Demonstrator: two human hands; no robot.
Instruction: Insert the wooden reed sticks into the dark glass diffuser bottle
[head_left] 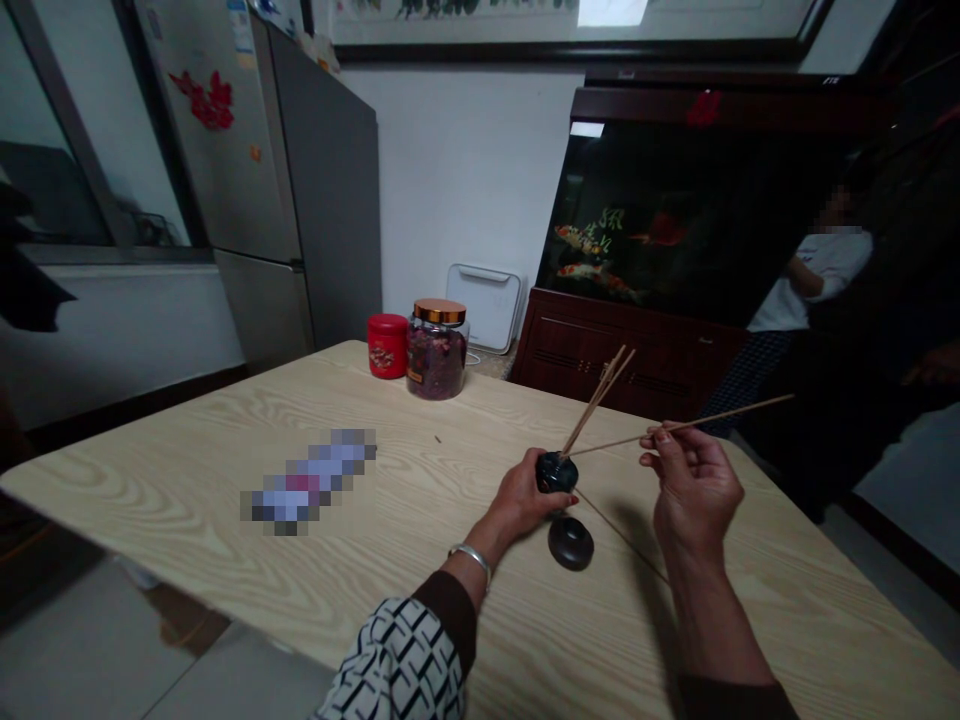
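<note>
My left hand (523,490) is closed around a small dark glossy bottle (557,474), which looks like a reed diffuser. Several thin reed sticks (598,401) lean up out of its mouth. Between thumb and fingertips, my right hand (694,485) pinches a single reed stick (739,410). That stick slants across, its left end close to the bottle's top; whether it touches cannot be made out. A dark round lid (571,544) with a hole in its middle lies on the table below the bottle. Another thin stick (628,542) lies on the wood, running towards my right forearm.
On the pale wooden table (225,590) lies a blurred-out packet (311,482). At the back stand a red canister (388,346) and a jar of dried petals (436,352). Beyond are a fridge (322,190), a fish tank (652,220) and a person (814,275).
</note>
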